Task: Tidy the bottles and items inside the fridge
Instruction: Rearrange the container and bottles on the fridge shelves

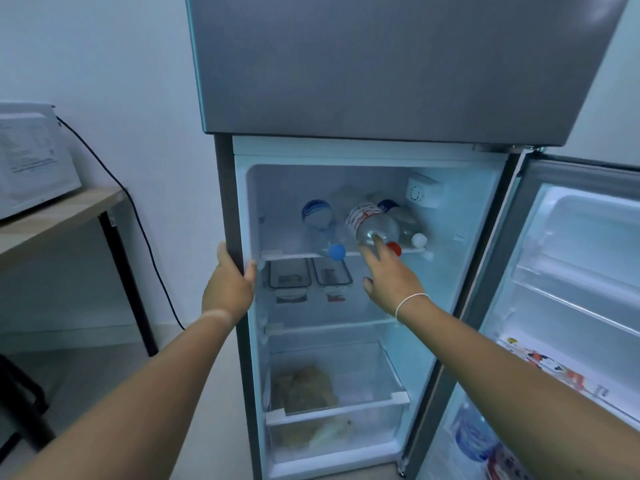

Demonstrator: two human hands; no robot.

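The fridge (pixel 460 216) stands open, its door swung to the right. On the top shelf (pixel 294 255) several plastic bottles lie on their sides: a blue-capped bottle (pixel 320 220), a red-capped bottle (pixel 372 223) with a red and white label, and a white-capped bottle (pixel 410 230) behind it. My right hand (pixel 389 275) reaches in with fingers apart, its fingertips touching the neck of the red-capped bottle. My left hand (pixel 230 284) grips the fridge's left wall edge (pixel 230 202). Two clear lidded containers (pixel 310 277) sit on the middle shelf.
A bottom drawer (pixel 337 408) holds bagged food. The open door (pixel 571 306) on the right carries a blue-labelled bottle (pixel 472 434) and colourful packets (pixel 547 365) in its racks. On the left a microwave (pixel 31 161) sits on a wooden table (pixel 69 209), with a black cable (pixel 138 216) hanging.
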